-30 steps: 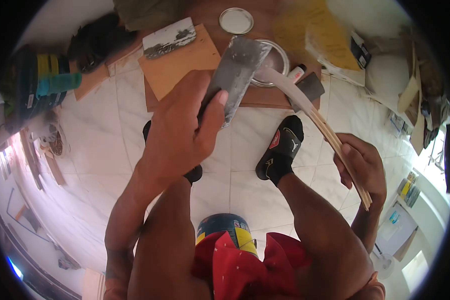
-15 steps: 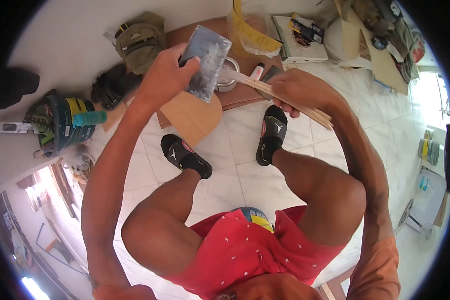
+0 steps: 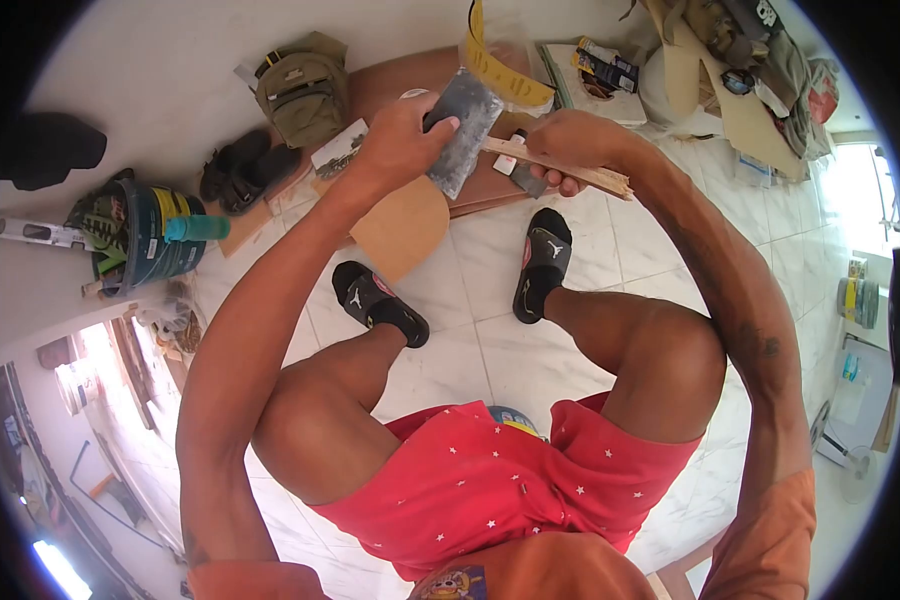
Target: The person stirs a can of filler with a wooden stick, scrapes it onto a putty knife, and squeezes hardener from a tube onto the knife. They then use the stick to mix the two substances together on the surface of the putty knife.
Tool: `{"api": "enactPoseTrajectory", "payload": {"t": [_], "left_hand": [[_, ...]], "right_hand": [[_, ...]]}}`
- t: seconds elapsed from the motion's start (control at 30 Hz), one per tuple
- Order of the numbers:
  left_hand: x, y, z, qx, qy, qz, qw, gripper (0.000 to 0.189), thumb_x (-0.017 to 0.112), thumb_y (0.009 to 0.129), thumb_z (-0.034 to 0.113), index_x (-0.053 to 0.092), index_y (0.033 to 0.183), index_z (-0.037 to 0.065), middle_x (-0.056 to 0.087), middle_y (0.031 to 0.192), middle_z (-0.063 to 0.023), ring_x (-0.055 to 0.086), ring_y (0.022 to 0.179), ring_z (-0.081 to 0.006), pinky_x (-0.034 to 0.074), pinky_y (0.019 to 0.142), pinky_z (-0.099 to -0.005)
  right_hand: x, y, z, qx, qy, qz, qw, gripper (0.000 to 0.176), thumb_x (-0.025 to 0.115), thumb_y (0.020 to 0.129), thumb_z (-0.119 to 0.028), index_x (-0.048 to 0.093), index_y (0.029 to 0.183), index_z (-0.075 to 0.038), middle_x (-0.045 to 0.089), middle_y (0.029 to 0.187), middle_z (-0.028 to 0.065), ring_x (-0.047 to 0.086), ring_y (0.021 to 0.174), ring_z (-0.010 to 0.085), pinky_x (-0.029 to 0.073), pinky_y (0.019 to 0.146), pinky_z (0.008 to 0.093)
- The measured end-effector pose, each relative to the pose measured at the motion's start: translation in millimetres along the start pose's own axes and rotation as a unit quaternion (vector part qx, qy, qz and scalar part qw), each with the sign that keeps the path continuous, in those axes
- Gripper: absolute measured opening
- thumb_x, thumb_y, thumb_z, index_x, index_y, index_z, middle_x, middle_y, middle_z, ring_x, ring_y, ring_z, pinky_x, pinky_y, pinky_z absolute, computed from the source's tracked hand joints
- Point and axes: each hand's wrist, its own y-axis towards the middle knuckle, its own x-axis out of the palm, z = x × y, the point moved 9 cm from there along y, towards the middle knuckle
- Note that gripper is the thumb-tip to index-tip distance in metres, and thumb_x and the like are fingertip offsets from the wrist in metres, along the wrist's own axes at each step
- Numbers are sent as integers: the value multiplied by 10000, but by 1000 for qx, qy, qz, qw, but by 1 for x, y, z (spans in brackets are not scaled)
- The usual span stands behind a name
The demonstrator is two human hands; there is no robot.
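Note:
My left hand (image 3: 402, 138) grips a flat rectangular scraper (image 3: 460, 135) with a grey-smeared metal face, its thumb lying over the near side. Closed around a rough wooden stick (image 3: 610, 181) is my right hand (image 3: 575, 150), and the stick's far end reaches the scraper's right edge. Below the stick, a small white tube (image 3: 506, 163) and a dark grey plate (image 3: 528, 182) show beside my right fingers. A brown board (image 3: 470, 197) lies under both hands, with a rounded tan sheet (image 3: 402, 230) at its near left.
A backpack (image 3: 302, 95), dark shoes (image 3: 245, 172) and a bucket (image 3: 135, 235) with a teal bottle (image 3: 197, 228) stand left. A yellow strip (image 3: 500, 75) curls at the back. Cardboard (image 3: 760, 120) and bags lie right. My sandalled feet rest on white tiles (image 3: 460, 370).
My left hand and the scraper have moved right and slightly up. The stick has drawn back towards the right, its tip now at the scraper's edge; the can behind is now hidden.

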Motion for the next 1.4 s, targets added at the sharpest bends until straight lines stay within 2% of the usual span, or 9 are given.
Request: {"api": "enactPoseTrajectory", "payload": {"t": [0.1,0.4,0.5,0.6,0.7,0.8,0.9,1.0,1.4], "left_hand": [[7,1,-4,-11,-2,-9,1000,307,648,890,247,677,1037,-21,658,837,-211,634,783,-372,496,735,-436],[12,8,-18,6,18,-3,1000,338,657,877,238,676,1099,-17,675,872,-240,656,805,-378,508,761,-452],[17,9,-21,22,40,-17,999,387,624,936,232,636,1250,7,698,835,-154,605,678,-238,512,718,-383],[21,9,-25,9,42,-10,999,354,628,932,235,654,1185,-10,692,827,-166,620,689,-252,513,725,-387],[24,10,-35,-17,45,-21,999,319,658,897,239,659,1058,-36,673,871,-252,654,829,-419,505,775,-469],[25,7,-41,-4,46,-8,999,307,651,902,243,643,1017,-41,668,870,-260,646,828,-434,500,769,-480],[27,7,-49,-4,48,-2,999,305,641,907,252,630,991,-41,667,866,-258,648,829,-432,496,767,-485],[29,8,-55,-9,75,-12,997,324,637,924,256,667,1043,-43,667,791,-196,639,705,-297,511,718,-406],[38,12,-74,-14,87,-10,996,328,636,920,267,661,1028,-41,678,821,-218,660,729,-337,515,728,-422]], "right_hand": [[2,-5,-2,4,31,18,999,302,478,881,-170,635,966,73,588,754,86,513,503,132,455,435,299],[0,1,-17,-38,-66,31,997,298,503,868,-209,626,837,62,557,662,64,506,459,138,439,430,302],[0,3,-10,-4,-30,24,999,305,509,881,-214,628,837,64,554,659,64,508,459,137,438,430,305],[-1,3,-7,-2,-19,19,1000,307,519,896,-216,629,856,68,557,681,65,502,471,133,434,429,300],[-3,10,0,-8,-1,19,1000,306,526,909,-217,628,907,71,558,705,62,490,479,126,432,428,286],[-4,8,7,13,35,22,999,307,525,930,-212,628,973,74,564,735,55,485,503,111,431,428,266],[-6,10,10,0,30,26,999,316,526,950,-213,629,1019,78,573,762,53,488,530,99,433,432,253],[-7,7,12,-3,38,21,999,322,528,958,-210,630,1036,85,578,779,52,488,548,94,434,436,250],[-12,0,18,2,48,36,998,324,518,937,-203,647,990,89,597,768,75,505,532,112,438,433,272]]}}
